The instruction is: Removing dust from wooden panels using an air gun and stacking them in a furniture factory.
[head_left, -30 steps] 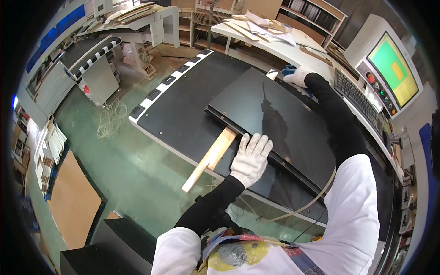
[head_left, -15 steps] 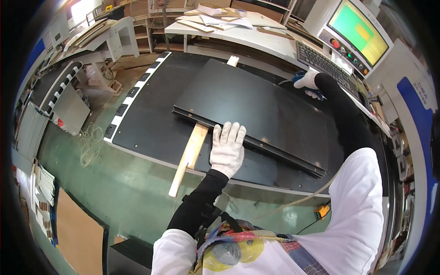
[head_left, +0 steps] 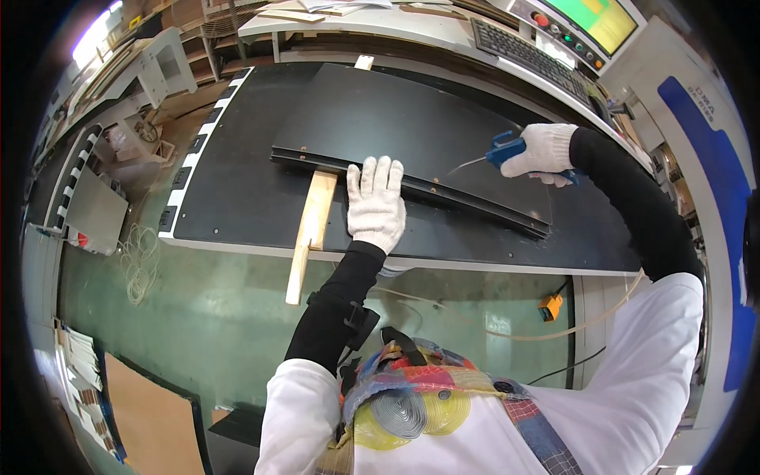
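**Gripping a blue air blow gun (head_left: 507,150) above a black panel (head_left: 388,119)**

The panel lies flat and slightly askew on the dark top of a machine table (head_left: 218,194), its grooved near edge dotted with small brownish spots. A pale wooden strip (head_left: 317,210) emerges from under this edge and juts past the table's near side; a second pale end shows beyond the far edge, though whether it belongs to the same strip cannot be told. The gloved left hand (head_left: 377,204) lies flat across the near edge, fingers extended and grasping nothing. The gloved right hand (head_left: 545,150) is curled around the blow gun's handle over the panel's right part, the thin nozzle directed leftward; contact between nozzle and panel cannot be judged.

A black-and-white segmented border (head_left: 198,146) lines the table's left end. Behind stands a white bench (head_left: 380,26) bearing papers and boards; to its right are a black keyboard (head_left: 530,57) and a monitor (head_left: 598,24) with a green and yellow display. Below, the green floor (head_left: 237,293) carries a coil of pale tubing (head_left: 140,261) at left and an orange-yellow foot pedal (head_left: 550,307) at right. A brown board (head_left: 150,412) occupies the lower left.
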Motion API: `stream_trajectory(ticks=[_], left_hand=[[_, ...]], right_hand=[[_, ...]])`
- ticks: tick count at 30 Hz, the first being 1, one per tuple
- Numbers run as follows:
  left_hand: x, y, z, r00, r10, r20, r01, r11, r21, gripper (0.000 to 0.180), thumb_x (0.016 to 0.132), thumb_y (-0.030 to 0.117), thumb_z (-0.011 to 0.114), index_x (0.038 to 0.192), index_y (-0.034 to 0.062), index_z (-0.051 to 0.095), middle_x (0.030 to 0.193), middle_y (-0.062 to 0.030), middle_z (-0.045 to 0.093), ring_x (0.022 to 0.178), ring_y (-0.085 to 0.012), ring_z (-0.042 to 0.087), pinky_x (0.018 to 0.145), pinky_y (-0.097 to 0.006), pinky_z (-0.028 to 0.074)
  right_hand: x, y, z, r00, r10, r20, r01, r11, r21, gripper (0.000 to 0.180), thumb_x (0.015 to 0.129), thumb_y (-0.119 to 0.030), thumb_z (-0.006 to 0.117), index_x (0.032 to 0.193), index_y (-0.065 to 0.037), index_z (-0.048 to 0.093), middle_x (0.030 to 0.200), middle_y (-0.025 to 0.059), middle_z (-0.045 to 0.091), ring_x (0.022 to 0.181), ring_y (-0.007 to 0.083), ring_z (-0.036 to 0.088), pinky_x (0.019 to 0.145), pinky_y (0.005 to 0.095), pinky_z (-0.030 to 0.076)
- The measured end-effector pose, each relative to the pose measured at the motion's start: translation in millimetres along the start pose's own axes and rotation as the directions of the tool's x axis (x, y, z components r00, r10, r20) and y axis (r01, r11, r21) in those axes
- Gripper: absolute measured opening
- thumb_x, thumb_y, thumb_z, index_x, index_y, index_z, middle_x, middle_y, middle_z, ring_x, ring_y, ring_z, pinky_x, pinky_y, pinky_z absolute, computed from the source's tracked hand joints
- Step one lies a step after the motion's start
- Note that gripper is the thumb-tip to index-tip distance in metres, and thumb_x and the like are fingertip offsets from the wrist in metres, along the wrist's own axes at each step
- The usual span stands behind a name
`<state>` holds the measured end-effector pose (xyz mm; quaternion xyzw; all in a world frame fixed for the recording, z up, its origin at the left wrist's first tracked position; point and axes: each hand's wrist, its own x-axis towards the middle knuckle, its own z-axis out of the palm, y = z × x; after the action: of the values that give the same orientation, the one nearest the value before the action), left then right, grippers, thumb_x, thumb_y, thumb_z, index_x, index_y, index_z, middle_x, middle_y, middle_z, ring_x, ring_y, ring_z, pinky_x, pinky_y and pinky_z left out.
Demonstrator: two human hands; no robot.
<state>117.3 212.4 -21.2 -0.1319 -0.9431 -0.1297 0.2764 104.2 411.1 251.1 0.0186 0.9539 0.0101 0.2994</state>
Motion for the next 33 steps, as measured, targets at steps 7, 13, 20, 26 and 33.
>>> stream_trajectory(ticks=[7,13,20,26,33], left_hand=[[0,1,-6,1.000,-0.003,-0.011,0.003,1.000,-0.026,0.066,0.078,0.023,0.064,0.138,0.0079,0.043,0.143,-0.0118,0.043,0.138,-0.0313,0.032,0.117,-0.052,0.012],[2,3,-5,1.000,-0.007,-0.022,0.007,1.000,0.000,0.066,0.076,0.023,0.066,0.138,0.0087,0.045,0.141,-0.0109,0.046,0.137,-0.0304,0.034,0.117,-0.051,0.013],[-1,3,-11,0.997,0.004,-0.083,-0.007,0.999,-0.041,0.067,0.073,0.016,0.069,0.135,0.0047,0.048,0.138,-0.0146,0.048,0.133,-0.0342,0.038,0.116,-0.052,0.018],[-4,3,-13,0.991,0.035,-0.131,-0.040,0.999,-0.030,0.067,0.072,0.009,0.068,0.136,0.0048,0.047,0.138,-0.0146,0.048,0.133,-0.0346,0.039,0.117,-0.051,0.019],[-1,6,-11,0.993,0.037,-0.108,-0.040,0.999,-0.025,0.067,0.073,0.008,0.068,0.136,0.0046,0.047,0.138,-0.0149,0.047,0.133,-0.0348,0.039,0.116,-0.052,0.020]], right_hand=[[0,2,13,0.999,-0.032,-0.007,0.032,0.999,0.007,0.049,0.082,-0.047,0.067,0.065,-0.002,0.059,0.052,0.0072,0.056,0.041,0.0165,0.057,0.038,0.0289,0.045],[10,25,7,0.998,-0.027,0.051,0.019,0.987,0.157,0.050,0.082,-0.048,0.067,0.065,-0.002,0.059,0.052,0.0089,0.056,0.042,0.0163,0.057,0.039,0.0301,0.045],[81,157,-33,0.921,0.276,-0.276,-0.278,0.960,0.033,0.044,0.083,-0.039,0.066,0.064,0.001,0.058,0.051,0.0103,0.055,0.043,0.0208,0.057,0.040,0.0349,0.046],[123,196,-23,0.938,0.268,-0.219,-0.197,0.934,0.300,0.044,0.085,-0.036,0.065,0.064,0.001,0.057,0.053,0.0106,0.055,0.041,0.0215,0.055,0.037,0.0367,0.043],[109,212,-18,0.941,0.302,-0.155,-0.249,0.925,0.288,0.044,0.082,-0.043,0.067,0.065,-0.003,0.058,0.054,0.0075,0.055,0.041,0.0191,0.055,0.036,0.0345,0.044]])
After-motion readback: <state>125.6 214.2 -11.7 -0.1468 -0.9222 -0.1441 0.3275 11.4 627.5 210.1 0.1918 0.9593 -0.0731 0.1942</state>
